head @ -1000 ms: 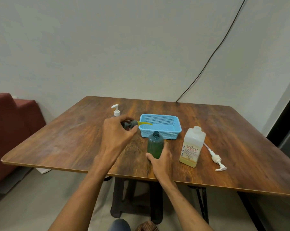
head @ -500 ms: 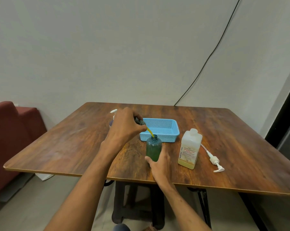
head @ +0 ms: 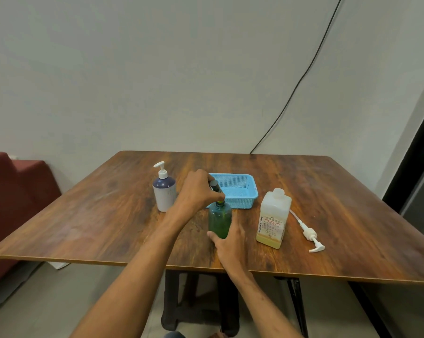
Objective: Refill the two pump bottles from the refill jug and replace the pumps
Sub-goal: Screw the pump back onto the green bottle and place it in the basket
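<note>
Both hands met at the green bottle [head: 219, 222], which stood upright on the wooden worktop [head: 108, 215] at the centre of the frame. The left hand [head: 197, 191] gripped the dark pump [head: 214, 185] with curled fingers, holding it at the bottle's neck; whether the pump was seated could not be told. The right hand [head: 228, 242] held the lower part of the bottle, thumb on its left side and fingers wrapped round the far side. Left of the hands stood a white pump bottle [head: 164, 193] with its pump on. Just above the green bottle in the frame lay a blue basket [head: 240, 191]. To the right stood the refill jug [head: 274, 220], uncapped, with a shallow band of yellow liquid at its bottom. A loose white pump [head: 308, 234] lay on the worktop right of the jug. A black cable [head: 303, 76] ran down the wall at upper right, and a red seat [head: 15, 191] showed at the left edge.
</note>
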Demonstrator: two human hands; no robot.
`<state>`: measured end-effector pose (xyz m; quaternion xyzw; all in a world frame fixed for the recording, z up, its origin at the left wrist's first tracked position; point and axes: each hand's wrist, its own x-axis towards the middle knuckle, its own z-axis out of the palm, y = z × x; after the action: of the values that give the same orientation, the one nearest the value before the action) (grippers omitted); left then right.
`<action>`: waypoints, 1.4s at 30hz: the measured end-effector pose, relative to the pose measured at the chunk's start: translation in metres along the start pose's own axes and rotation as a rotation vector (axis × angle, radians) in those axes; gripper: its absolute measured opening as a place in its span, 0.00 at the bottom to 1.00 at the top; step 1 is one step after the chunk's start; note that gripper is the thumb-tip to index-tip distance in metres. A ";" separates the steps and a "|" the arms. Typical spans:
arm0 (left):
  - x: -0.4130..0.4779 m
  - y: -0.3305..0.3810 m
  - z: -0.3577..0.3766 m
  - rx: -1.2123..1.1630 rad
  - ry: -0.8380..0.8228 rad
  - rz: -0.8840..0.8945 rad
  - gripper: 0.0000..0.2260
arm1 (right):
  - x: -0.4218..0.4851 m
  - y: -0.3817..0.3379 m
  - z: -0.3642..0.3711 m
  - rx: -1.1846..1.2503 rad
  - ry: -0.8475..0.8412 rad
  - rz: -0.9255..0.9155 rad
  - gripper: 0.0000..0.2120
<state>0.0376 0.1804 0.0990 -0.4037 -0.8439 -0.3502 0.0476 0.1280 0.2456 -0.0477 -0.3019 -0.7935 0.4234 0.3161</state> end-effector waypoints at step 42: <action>-0.028 -0.029 0.058 -0.590 0.138 -0.095 0.17 | 0.000 0.002 0.001 0.015 0.002 -0.010 0.40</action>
<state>0.0470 0.1866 0.0291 -0.3356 -0.7185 -0.6084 -0.0309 0.1274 0.2463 -0.0496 -0.2960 -0.7914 0.4277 0.3211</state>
